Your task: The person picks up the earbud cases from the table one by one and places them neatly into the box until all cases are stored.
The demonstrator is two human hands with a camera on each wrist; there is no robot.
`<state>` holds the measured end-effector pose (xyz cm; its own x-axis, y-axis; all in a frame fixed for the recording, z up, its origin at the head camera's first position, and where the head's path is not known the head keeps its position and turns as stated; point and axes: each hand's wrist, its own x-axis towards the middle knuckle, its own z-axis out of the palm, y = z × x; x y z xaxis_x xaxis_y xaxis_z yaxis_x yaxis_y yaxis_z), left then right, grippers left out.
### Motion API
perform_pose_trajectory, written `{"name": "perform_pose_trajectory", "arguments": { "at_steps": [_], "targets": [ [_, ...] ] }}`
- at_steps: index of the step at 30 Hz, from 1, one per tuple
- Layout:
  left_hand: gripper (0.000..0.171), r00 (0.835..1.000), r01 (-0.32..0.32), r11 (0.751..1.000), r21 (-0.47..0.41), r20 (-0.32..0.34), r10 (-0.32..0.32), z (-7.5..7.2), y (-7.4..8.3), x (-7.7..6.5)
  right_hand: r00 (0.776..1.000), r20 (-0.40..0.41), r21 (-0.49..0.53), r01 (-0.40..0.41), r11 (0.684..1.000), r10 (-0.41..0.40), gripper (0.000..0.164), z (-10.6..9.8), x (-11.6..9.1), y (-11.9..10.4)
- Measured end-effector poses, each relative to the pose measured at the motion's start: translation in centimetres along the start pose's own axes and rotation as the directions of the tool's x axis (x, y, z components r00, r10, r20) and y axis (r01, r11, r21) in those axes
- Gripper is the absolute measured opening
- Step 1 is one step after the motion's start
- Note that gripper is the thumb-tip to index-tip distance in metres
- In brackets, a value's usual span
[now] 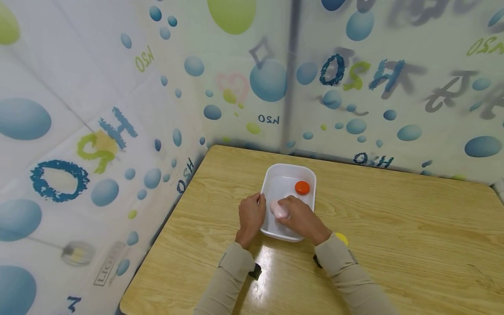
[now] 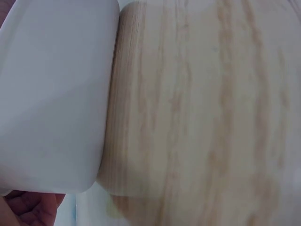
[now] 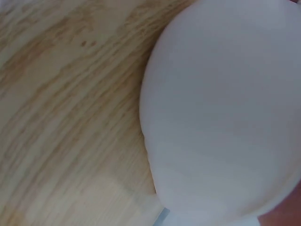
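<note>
A white rectangular tray [image 1: 289,168] with rounded corners stands on the table. My left hand [image 1: 251,214] grips the tray's left rim, and part of this hand [image 2: 35,209] shows below the tray's outer wall [image 2: 51,94] in the left wrist view. Over the tray, my right hand [image 1: 301,215] holds a pale pink rounded lump [image 1: 279,210], its fingers covering part of it. An orange-red round piece [image 1: 302,188] lies inside the tray, near the far right corner. In the right wrist view the tray's curved white wall [image 3: 221,113] hides most of the right hand.
The wooden table [image 1: 393,227] spreads out on both sides of the tray. A yellow round thing [image 1: 341,238] shows partly from behind the right wrist. Walls with printed bubbles and letters [image 1: 354,74] border the table at the left and back.
</note>
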<state>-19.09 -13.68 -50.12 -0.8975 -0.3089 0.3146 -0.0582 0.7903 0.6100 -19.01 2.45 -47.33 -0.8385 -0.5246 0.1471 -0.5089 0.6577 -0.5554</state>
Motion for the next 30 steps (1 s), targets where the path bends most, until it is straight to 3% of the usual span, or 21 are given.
{"name": "perform_pose_trajectory", "arguments": {
  "at_steps": [6, 14, 24, 30],
  "targets": [
    [0.028, 1.000, 0.002, 1.000, 0.008, 0.001, -0.002, -0.04, -0.01, -0.04, 1.000, 0.018, -0.033, 0.011, 0.999, -0.011, 0.031, 0.55, 0.19, -0.17],
    [0.029, 1.000, 0.006, 1.000, 0.007, -0.007, -0.006, 0.04, -0.06, -0.05, 0.997, 0.080, -0.043, -0.005, 0.999, 0.008, 0.041, 0.81, 0.34, -0.43],
    [0.029, 1.000, 0.002, 1.000, 0.015, -0.001, -0.002, 0.01, 0.07, -0.02, 0.990, 0.138, -0.037, -0.008, 0.999, 0.014, 0.040, 0.95, 0.69, -0.40],
    [0.028, 1.000, 0.007, 1.000, 0.016, 0.000, -0.007, -0.06, 0.16, -0.05, 0.991, 0.130, -0.010, -0.025, 1.000, 0.026, 0.045, 0.40, 0.44, -0.41]
  ]
}}
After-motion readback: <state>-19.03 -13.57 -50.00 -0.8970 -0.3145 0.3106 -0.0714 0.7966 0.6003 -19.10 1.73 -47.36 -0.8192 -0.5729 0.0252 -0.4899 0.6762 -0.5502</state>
